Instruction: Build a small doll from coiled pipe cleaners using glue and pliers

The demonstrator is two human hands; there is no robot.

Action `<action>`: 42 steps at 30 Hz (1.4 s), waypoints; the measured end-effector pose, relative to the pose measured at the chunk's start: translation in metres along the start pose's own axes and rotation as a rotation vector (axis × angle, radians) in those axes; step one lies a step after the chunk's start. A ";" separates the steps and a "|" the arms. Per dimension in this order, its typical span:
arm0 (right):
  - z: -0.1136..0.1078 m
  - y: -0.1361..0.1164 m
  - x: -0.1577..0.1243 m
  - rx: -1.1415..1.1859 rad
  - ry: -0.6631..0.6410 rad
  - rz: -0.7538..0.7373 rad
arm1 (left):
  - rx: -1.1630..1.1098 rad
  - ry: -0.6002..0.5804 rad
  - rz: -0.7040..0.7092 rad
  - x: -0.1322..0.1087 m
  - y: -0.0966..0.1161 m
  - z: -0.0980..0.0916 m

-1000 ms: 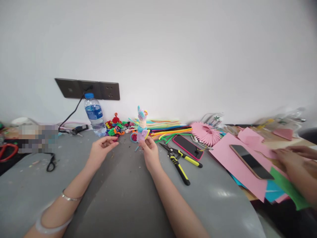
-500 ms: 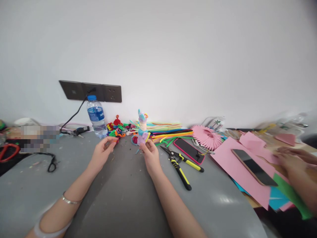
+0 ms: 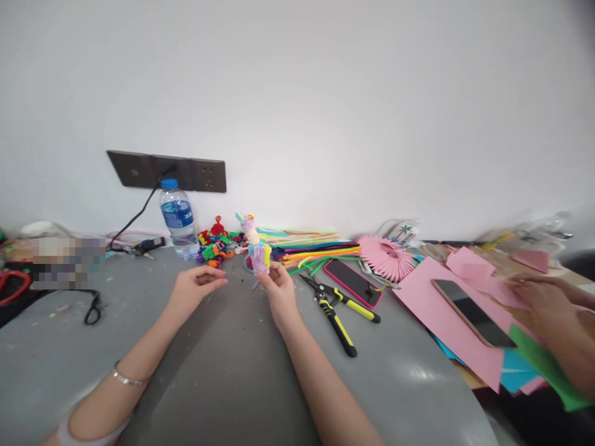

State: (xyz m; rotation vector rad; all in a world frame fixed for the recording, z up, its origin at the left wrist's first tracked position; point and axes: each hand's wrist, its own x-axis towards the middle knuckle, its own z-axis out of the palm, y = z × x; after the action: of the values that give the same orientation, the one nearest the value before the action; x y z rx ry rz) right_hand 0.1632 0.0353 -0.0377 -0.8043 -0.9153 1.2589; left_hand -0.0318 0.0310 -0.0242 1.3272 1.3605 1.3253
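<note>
A small pastel pipe-cleaner figure [image 3: 259, 255] in lilac, cream and yellow, with a blue tip on top, leans to the left above the grey table. My right hand [image 3: 280, 291] pinches its lower end between thumb and fingers. To the left, my left hand [image 3: 198, 288] hovers with curved fingers and the thumb slightly apart; nothing shows between them. Just behind it lies a heap of colourful pipe-cleaner figures [image 3: 215, 248]. A bundle of loose pipe cleaners [image 3: 320, 249] lies behind and right of my right hand.
Yellow-black pliers [image 3: 332, 310] and a pink-cased phone [image 3: 352, 282] lie right of my hand. A water bottle [image 3: 179, 223] stands near the wall socket [image 3: 167, 172]. At right are a pink folded-paper ring [image 3: 387, 257], pink paper [image 3: 418, 297], another phone [image 3: 471, 313] and another person's hands [image 3: 543, 303].
The figure has tipped to the left and turned in my right hand. My left hand has lowered a little and moved slightly toward it, its thumb and fingers a bit apart.
</note>
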 end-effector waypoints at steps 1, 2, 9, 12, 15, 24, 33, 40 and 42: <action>0.000 0.000 0.000 0.005 -0.001 0.003 | -0.002 -0.003 -0.005 0.000 -0.001 0.000; 0.000 0.000 0.001 0.011 0.000 0.005 | -0.007 -0.007 -0.010 0.001 -0.002 -0.001; 0.001 0.001 0.001 0.068 -0.015 0.017 | -0.051 -0.037 -0.031 0.002 -0.008 -0.001; 0.001 0.002 0.001 0.074 -0.021 0.029 | -0.076 -0.042 0.003 0.001 -0.007 0.000; 0.000 0.003 0.001 0.083 -0.021 0.034 | -0.066 -0.024 0.039 0.002 -0.006 0.000; 0.000 0.001 0.000 0.102 -0.033 0.041 | 0.029 -0.019 0.078 0.001 0.000 -0.001; 0.002 0.003 0.000 0.090 -0.036 0.062 | 0.169 -0.046 0.194 0.002 -0.002 -0.005; -0.001 0.004 0.001 0.068 -0.037 0.058 | 0.148 -0.062 0.193 -0.004 0.005 -0.003; -0.001 0.004 0.001 0.064 -0.032 0.057 | 0.102 -0.072 0.178 -0.005 0.005 -0.001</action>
State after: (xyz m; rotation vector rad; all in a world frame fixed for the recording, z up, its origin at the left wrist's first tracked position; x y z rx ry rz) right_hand 0.1627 0.0363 -0.0415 -0.7661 -0.8788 1.3477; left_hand -0.0317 0.0258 -0.0200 1.5805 1.2997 1.3261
